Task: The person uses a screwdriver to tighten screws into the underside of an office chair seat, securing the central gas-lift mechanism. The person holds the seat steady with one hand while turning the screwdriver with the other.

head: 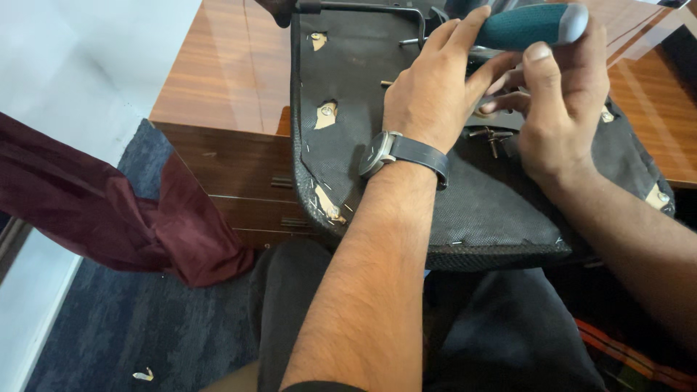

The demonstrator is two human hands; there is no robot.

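While the left hand steadies the upturned chair seat on the lap, the right hand, at 1 o'clock, grips a teal-handled screwdriver, prob. mid-screw w/ underside hardware; next needs tip kept square.

I see a screwdriver with a teal, grey-capped handle lying nearly level at the far right, its shaft hidden. Under it an upturned chair seat shows its black stapled fabric underside, tilted from the wooden surface towards me, with bolts sticking up near its middle.
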